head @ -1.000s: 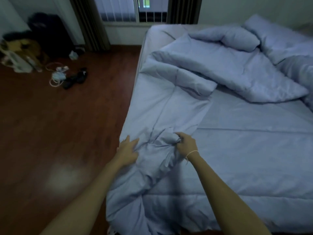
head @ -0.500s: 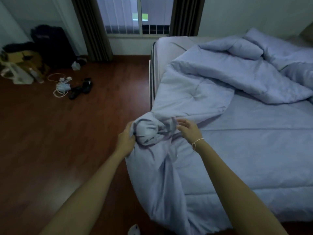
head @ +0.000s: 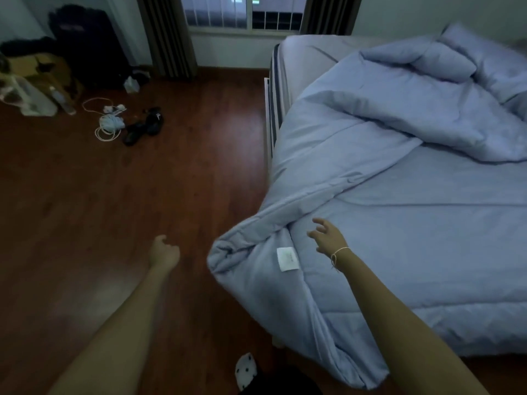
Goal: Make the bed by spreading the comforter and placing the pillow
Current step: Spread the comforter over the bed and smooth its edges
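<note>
A pale blue comforter (head: 413, 229) covers the bed, bunched in folds at the far side. Its near-left corner (head: 245, 252) hangs rolled off the mattress edge, with a white tag (head: 287, 258) showing. My right hand (head: 328, 236) hovers just right of that corner, fingers spread, holding nothing. My left hand (head: 163, 250) is over the wooden floor, left of the corner and apart from it, fingers loosely curled and empty. A pillow in the same blue (head: 484, 57) lies at the far right of the bed. The bare mattress (head: 302, 55) shows at the far left end.
Dark wooden floor (head: 142, 195) lies left of the bed. Cables (head: 107, 124), dark shoes (head: 145, 126), bags (head: 34, 92) and a black suitcase (head: 82, 44) sit at the far left by the curtained window (head: 242, 12). A spotted slipper (head: 245, 370) is near my feet.
Both hands have let go of the bunched comforter corner. The left hand moved away left over the floor, and the corner dropped over the bed's edge. The view shifted left.
</note>
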`<action>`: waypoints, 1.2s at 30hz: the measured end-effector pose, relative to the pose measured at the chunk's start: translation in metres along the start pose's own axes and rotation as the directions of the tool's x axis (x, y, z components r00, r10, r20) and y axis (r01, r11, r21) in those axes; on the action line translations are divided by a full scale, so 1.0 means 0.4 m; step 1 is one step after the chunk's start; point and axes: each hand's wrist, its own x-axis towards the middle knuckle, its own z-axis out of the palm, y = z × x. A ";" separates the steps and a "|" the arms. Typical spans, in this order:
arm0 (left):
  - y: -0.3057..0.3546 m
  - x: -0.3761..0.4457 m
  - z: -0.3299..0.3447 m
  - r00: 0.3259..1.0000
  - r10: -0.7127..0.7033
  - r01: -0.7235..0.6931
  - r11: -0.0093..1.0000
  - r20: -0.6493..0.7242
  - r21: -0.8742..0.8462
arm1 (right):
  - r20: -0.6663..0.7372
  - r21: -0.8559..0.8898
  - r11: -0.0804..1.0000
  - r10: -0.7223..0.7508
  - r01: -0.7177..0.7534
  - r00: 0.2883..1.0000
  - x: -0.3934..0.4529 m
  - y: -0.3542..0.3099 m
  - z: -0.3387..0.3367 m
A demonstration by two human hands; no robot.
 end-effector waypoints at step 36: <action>0.630 0.344 0.557 0.539 0.461 -0.756 0.634 0.705 0.163 | 0.036 0.551 0.834 -0.067 0.036 0.997 0.568 -0.413 0.031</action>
